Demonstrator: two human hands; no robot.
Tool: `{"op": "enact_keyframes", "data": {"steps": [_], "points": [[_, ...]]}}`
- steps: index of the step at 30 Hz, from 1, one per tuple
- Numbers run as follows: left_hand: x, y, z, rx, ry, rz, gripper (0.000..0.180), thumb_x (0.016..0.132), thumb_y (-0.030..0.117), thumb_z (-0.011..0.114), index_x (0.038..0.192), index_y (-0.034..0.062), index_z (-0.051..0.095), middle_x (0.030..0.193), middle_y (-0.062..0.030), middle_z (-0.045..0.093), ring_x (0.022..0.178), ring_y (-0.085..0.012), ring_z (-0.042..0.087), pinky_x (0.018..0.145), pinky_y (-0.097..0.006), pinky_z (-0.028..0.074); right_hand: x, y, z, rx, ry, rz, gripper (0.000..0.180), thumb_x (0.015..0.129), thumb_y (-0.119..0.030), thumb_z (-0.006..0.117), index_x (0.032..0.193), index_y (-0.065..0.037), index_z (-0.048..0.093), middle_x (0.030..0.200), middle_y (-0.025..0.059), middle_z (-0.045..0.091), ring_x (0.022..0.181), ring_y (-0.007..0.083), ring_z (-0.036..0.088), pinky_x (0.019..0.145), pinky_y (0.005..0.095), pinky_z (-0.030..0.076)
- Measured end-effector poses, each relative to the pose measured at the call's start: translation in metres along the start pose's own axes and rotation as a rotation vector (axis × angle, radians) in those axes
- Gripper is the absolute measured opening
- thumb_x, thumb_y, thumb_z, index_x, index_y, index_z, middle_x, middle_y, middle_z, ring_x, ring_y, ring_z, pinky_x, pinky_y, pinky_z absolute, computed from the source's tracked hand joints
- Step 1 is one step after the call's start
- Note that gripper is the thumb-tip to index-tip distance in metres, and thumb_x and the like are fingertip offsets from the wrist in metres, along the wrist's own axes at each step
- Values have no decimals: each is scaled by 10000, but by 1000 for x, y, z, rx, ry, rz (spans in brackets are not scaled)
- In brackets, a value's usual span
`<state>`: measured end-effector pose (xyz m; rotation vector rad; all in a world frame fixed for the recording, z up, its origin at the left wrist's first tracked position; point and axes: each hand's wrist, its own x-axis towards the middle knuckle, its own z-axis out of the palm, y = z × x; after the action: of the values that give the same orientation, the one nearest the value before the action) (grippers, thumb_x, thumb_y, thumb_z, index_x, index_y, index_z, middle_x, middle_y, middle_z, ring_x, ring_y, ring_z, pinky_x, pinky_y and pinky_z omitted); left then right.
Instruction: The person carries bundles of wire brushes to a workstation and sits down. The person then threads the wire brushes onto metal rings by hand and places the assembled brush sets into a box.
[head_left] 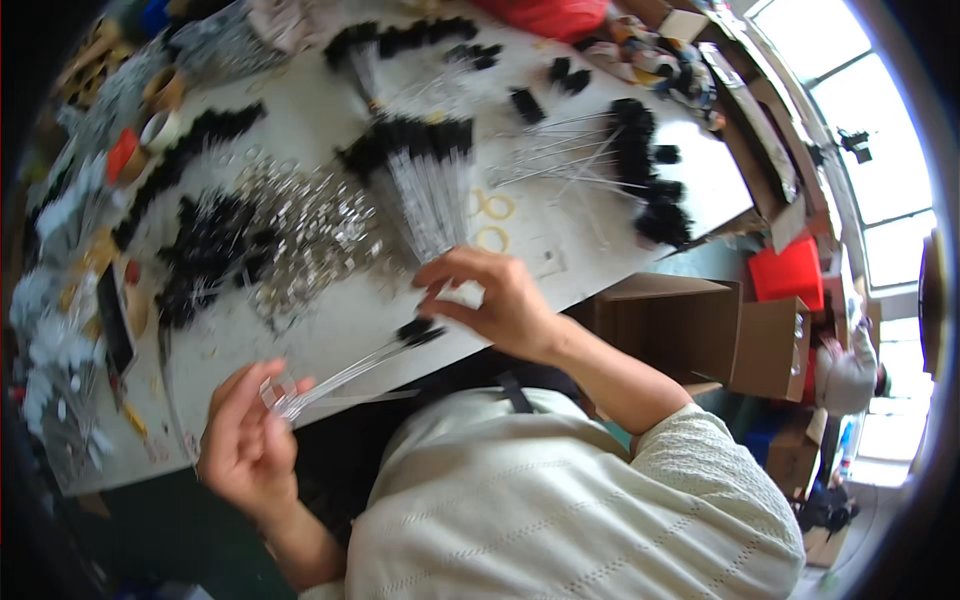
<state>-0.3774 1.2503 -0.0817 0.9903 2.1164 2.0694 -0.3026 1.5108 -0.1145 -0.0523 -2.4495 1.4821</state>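
My left hand (248,440) is closed around the ends of a few thin-stemmed brushes (355,372), held slanting over the near table edge. Their black bristle heads (420,331) point right, just below my right hand (500,300). That hand has its thumb and fingertips curled together; whatever they may pinch is too small to make out. Right behind it lies a fanned bundle of similar brushes (425,185), black heads pointing away and pale stems toward me. To the left spreads a heap of shiny loops (310,225) beside a pile of black bristle heads (210,245).
More brushes (630,165) lie at the right of the white table (580,255), near yellow rings (492,205). Clear plastic bags (60,330) crowd the left edge. An open cardboard box (665,325) stands at the right, with a red container (785,275) behind. Another person (848,370) is farther right.
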Motion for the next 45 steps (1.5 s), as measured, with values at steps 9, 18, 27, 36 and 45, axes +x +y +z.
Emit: {"op": "enact_keyframes", "data": {"steps": [9,18,27,36,45], "points": [[-13,-7,-35,141,194,-54,326,897,6,464,1210,-80,500,1127,-206,577,851,-207,647,694,-262,561,-37,70,-148,-1117,-90,79,275,702,-18,613,925,-162,686,926,4,572,925,188,519,838,326,408],[-12,2,-33,15,254,-136,316,850,-46,462,1158,-86,523,1083,-208,580,834,-252,657,684,-302,576,20,41,-210,-696,446,-431,134,774,79,619,823,-43,647,996,88,629,909,204,620,802,297,476],[-27,6,-36,24,329,-80,306,864,-46,492,1166,-71,529,1068,-198,597,831,-242,659,666,-308,589,141,-61,-34,-156,84,-317,111,840,-149,622,903,-62,650,895,49,658,711,157,621,625,288,514],[-44,15,-50,-49,437,-57,274,841,-89,520,1113,-98,542,1065,-201,573,847,-239,658,698,-295,580,172,-18,148,-983,-539,-542,155,865,-141,519,903,-153,668,968,102,567,673,252,637,573,352,523],[-10,17,-58,9,412,100,299,854,-78,502,1152,-89,531,1086,-196,583,852,-243,661,706,-289,576,188,-47,135,-397,-101,-633,188,802,-104,638,985,-132,666,834,61,602,667,230,640,582,354,526]]}}
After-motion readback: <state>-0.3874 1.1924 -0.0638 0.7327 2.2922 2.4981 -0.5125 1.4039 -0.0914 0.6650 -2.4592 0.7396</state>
